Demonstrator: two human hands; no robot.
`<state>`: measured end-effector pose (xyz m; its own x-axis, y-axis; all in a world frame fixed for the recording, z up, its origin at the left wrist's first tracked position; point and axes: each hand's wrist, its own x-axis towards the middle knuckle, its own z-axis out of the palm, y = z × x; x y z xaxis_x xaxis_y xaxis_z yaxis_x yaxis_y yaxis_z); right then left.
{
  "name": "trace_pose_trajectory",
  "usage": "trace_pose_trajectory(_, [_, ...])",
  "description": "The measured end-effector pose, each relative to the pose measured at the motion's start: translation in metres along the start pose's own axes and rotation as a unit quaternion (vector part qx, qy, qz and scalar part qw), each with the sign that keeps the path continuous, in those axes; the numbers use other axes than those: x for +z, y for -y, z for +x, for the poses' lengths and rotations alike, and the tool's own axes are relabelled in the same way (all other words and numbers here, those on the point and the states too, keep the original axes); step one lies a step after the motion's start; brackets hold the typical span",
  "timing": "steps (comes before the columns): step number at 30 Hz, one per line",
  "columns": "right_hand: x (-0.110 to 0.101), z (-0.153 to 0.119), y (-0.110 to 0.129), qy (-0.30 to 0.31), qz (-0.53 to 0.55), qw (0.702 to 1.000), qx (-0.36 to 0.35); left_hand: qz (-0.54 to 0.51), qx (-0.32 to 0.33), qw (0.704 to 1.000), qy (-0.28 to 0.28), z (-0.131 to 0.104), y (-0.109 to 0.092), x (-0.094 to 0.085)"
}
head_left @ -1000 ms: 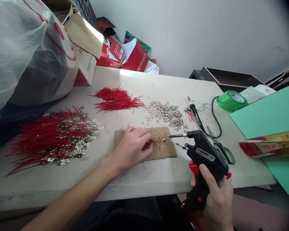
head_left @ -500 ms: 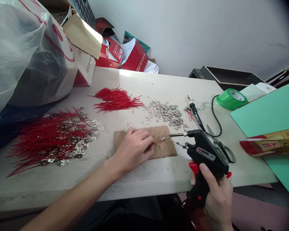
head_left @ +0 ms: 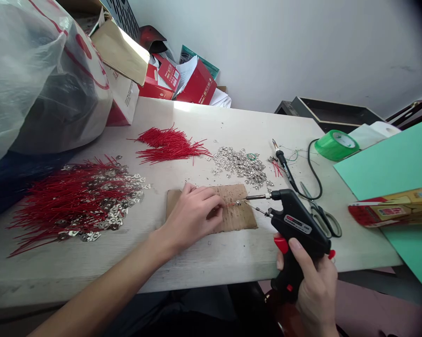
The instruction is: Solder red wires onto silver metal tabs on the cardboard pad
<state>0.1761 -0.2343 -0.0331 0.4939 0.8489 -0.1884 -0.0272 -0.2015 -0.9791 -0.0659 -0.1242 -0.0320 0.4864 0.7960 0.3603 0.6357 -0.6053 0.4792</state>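
Observation:
My right hand (head_left: pixel 314 281) is wrapped round the handle of a black soldering gun (head_left: pixel 297 222) with a red trigger. Its tip points left, close to a small metal terminal (head_left: pixel 238 202) on a scorched piece of cardboard (head_left: pixel 237 220). My left hand (head_left: pixel 199 210) rests over the cardboard with its fingers pinched on a thin red wire (head_left: pixel 229 204), which runs toward that terminal. Whether tip and terminal touch is too small to tell. Beyond the cardboard lies a pile of loose metal terminals (head_left: pixel 237 164).
Bundles of red wires (head_left: pixel 169 145) lie behind; a heap of wires with tabs (head_left: pixel 74 201) is at left. On the right are a soldering iron (head_left: pixel 284 164), scissors (head_left: pixel 323 217), green tape (head_left: pixel 337 144) and a green board (head_left: pixel 379 173). A plastic bag (head_left: pixel 49 79) bulges at far left.
The soldering gun and the terminal have shifted very slightly left in the picture, along with the whole view. The left fingers have moved a little on the wire; both hands keep their hold.

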Motion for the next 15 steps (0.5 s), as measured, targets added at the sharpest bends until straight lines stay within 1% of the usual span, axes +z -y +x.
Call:
trace_pose_trajectory(8, [0.0025,-0.0058,0.0064,0.009,-0.048,0.999,0.011,-0.007,-0.012,1.0,0.007,0.002,0.0005,-0.0012])
trace_pose_trajectory(15, [0.0008,-0.0042,0.0024,0.013,-0.065,0.998,0.004,-0.005,-0.014,1.0,0.01,0.0011,0.0016,-0.0008])
